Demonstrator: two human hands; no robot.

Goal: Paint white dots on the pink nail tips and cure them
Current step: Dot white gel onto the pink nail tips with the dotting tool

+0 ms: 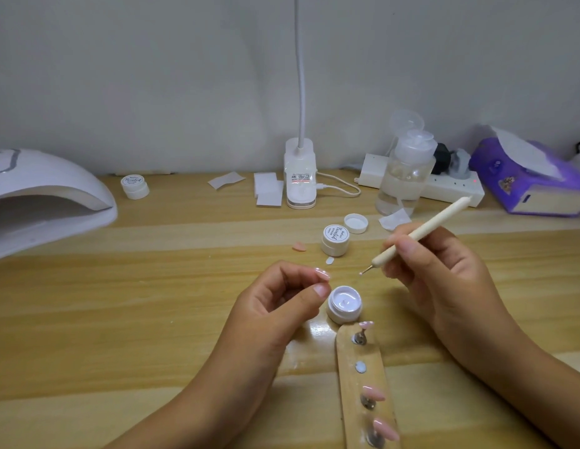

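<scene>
Pots crowd the bench: open pot of white gel between the hands, capped pot behind. Left fingers pinch a pink nail tip; right fingers grip the dotting pen.

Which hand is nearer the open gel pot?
Left. The left hand, pinching a nail tip, is just left of the pot; the right hand, holding the dotting pen, is farther off on its right.

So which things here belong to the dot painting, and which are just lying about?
In use: left hand, tip, right hand, dotting pen, open pot, tip holder, curing lamp.
Lying about: pump bottle, power strip, tissue pack, wipes.
</scene>
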